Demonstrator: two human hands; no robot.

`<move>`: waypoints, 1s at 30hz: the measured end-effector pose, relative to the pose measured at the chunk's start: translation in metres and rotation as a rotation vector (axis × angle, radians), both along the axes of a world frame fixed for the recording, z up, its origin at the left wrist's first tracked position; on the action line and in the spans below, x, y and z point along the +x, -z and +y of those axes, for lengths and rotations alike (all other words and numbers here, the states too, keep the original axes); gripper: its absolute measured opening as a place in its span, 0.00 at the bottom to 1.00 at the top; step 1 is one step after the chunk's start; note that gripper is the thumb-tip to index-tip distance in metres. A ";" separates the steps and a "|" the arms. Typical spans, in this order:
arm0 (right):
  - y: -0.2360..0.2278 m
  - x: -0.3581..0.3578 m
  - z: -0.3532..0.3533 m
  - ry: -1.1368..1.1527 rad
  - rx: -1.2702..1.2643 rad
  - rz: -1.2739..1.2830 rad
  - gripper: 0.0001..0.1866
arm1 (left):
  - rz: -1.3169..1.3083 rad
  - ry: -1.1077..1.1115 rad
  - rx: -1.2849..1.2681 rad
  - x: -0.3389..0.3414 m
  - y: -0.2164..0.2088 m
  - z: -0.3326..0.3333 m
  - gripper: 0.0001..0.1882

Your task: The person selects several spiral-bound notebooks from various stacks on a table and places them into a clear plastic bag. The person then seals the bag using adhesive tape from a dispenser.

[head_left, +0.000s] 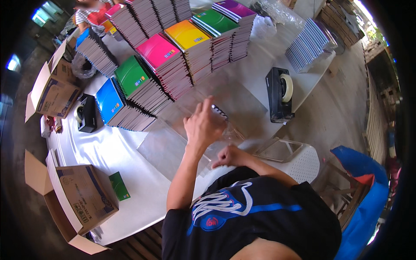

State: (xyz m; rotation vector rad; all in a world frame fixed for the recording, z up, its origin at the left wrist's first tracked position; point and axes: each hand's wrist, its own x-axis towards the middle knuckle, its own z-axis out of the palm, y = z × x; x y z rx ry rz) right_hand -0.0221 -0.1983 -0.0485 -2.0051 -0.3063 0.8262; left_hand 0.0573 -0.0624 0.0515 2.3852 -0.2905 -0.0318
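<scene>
My left hand is over the middle of the table with its fingers bent. A short stretch of dark coil binding shows beside its fingertips, apparently in its grip; most of that item is hidden. Just below and to the right, near my body, my right hand is closed, and whatever it may hold cannot be made out. Clear plastic sheets lie on the table under and around both hands. Crinkled clear plastic shows between the hands.
Tall stacks of spiral notebooks, including pink, yellow, green and blue, rise beyond my hands. Tape dispensers stand right and left. Open cartons line the left edge. A person is at the far left.
</scene>
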 end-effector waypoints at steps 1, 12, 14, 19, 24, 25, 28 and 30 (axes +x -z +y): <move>-0.005 -0.003 0.002 -0.074 0.024 0.270 0.21 | 0.017 -0.034 -0.152 0.002 -0.001 0.008 0.40; -0.022 0.054 -0.018 0.068 0.479 -0.391 0.45 | -0.149 0.125 -0.419 -0.071 0.105 0.065 0.43; -0.021 0.050 -0.012 0.129 0.617 -0.196 0.46 | -0.007 -0.013 -0.720 -0.072 0.078 0.049 0.44; -0.077 0.058 -0.020 0.101 0.576 -0.383 0.35 | -0.298 0.031 -0.375 -0.061 0.035 0.058 0.54; -0.133 0.073 -0.029 -0.176 0.085 -0.868 0.07 | -0.427 0.180 -0.124 -0.053 -0.010 0.076 0.18; -0.142 0.074 -0.027 -0.208 0.025 -0.911 0.07 | -0.421 0.187 -0.169 -0.053 -0.015 0.076 0.18; -0.158 0.064 -0.024 -0.306 -0.301 -0.902 0.04 | -0.374 0.163 -0.189 -0.055 -0.028 0.078 0.18; -0.158 0.074 -0.030 -0.306 -0.241 -0.865 0.05 | -0.333 0.130 -0.034 -0.052 -0.036 0.082 0.18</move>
